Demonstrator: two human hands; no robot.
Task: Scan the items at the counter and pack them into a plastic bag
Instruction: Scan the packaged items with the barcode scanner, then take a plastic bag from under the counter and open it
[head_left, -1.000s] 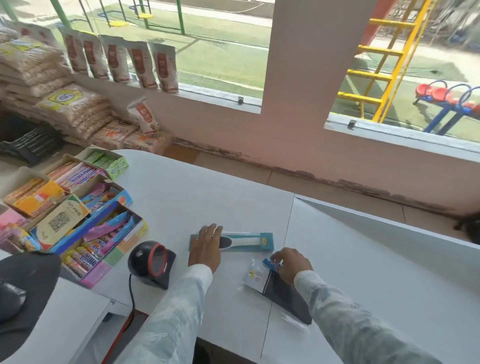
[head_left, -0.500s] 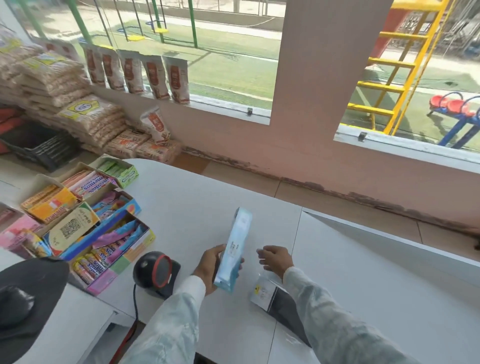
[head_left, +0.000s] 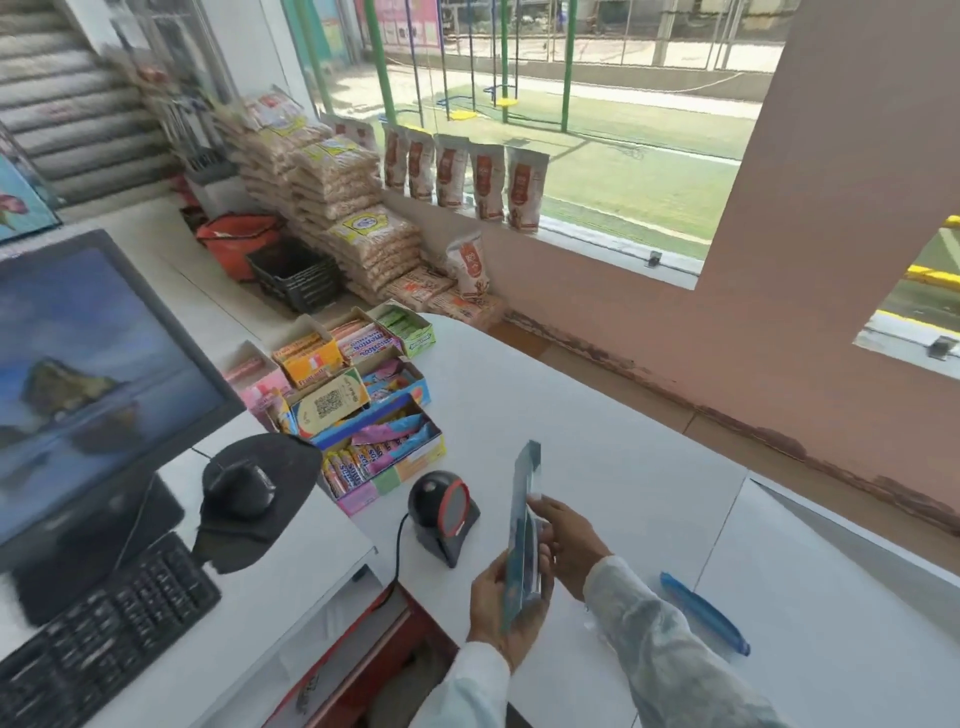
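A long teal blister pack (head_left: 524, 499) stands upright, seen edge-on, just right of the black barcode scanner (head_left: 444, 512) with its red-ringed window. My left hand (head_left: 506, 605) grips the pack's lower end from below. My right hand (head_left: 569, 543) holds its right side at mid height, fingers against the card. A blue packaged item (head_left: 704, 613) lies flat on the white counter (head_left: 597, 431) to the right, behind my right sleeve.
Open boxes of sweets (head_left: 363, 410) sit left of the scanner. A monitor (head_left: 88, 379), keyboard (head_left: 98, 644) and mouse (head_left: 239, 488) on a black pad fill the lower desk at left. Stacked food bags (head_left: 332, 202) and a black basket (head_left: 293, 273) stand beyond.
The pack was lifted off the counter by my left hand and turned upright; my right hand left the small packet and took hold of the pack. The view swung left toward the scanner and monitor.
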